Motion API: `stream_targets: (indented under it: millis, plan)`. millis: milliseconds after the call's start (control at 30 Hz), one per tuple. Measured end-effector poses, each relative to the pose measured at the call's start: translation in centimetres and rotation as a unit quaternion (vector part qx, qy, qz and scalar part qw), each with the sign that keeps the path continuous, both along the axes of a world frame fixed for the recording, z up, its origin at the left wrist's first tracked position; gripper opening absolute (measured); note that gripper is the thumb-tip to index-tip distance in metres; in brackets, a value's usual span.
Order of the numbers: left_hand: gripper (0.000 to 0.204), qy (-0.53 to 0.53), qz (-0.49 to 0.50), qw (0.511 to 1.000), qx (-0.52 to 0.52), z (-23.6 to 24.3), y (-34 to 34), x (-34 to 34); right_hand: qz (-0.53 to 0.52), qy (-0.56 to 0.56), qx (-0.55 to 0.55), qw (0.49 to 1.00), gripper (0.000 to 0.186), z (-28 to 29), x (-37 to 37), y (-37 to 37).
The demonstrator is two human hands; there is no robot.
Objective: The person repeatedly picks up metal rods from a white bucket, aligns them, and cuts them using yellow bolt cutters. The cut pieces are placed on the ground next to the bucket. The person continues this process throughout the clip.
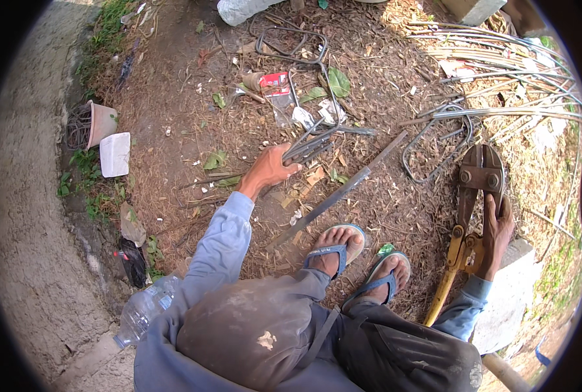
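A: Left hand (268,168)?
B: Clenched around a bundle of bent rods (309,145), held out ahead over the ground.
A: Right hand (497,236)?
B: Wrapped on the cutter (472,196), at the joint above its yellow handles; jaws point away.
A: Between the hands?
B: A long flat bar (340,189) on the ground, slanted, near both sandalled feet (359,258). More rods (438,137) just beyond the cutter.

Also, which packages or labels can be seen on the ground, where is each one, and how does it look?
Plastic packet: on the dirt beyond the left hand, clear, flat, with a red top.
White tray: far left by the weeds, rectangular, plain.
Clear bottle: lower left beside the person's sleeve, crumpled.
No signs or screens.
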State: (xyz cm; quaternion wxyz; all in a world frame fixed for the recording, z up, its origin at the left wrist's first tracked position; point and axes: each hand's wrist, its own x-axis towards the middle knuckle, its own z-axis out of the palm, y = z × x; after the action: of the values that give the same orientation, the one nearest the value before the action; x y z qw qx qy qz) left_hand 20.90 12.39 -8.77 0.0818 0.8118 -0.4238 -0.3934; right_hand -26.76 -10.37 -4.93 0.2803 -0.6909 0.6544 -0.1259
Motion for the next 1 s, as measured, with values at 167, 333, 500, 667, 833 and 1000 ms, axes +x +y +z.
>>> stream_targets:
  millis: [167,333,500,667,833,1000]
  plan:
    - [0.039,0.0,-0.02,1.0,-0.01,-0.7,0.5,0.3,0.006,0.002,0.004,1.0,0.04,-0.2,-0.2,-0.1]
    - [0.036,-0.039,-0.039,0.996,-0.077,-1.7,1.1,-0.4,-0.001,-0.019,-0.002,1.0,0.039,-0.5,-0.4,-0.2]
    - [0.036,-0.069,-0.043,0.996,-0.046,-1.5,0.5,-1.2,-0.006,-0.015,-0.008,1.0,0.039,-0.4,-0.2,-0.1]
    - [0.035,-0.106,-0.052,0.986,-0.119,-2.5,2.1,-0.7,0.0,0.003,0.011,1.0,0.041,-0.2,0.1,-0.2]
    - [0.04,0.044,-0.01,0.997,0.057,0.2,0.6,1.4,-0.003,-0.001,0.011,1.0,0.043,-0.2,-0.2,-0.2]
    - [0.043,0.222,0.166,0.956,-0.094,2.8,3.1,2.1,-0.003,0.007,0.061,0.998,0.047,-0.7,-0.9,-0.8]
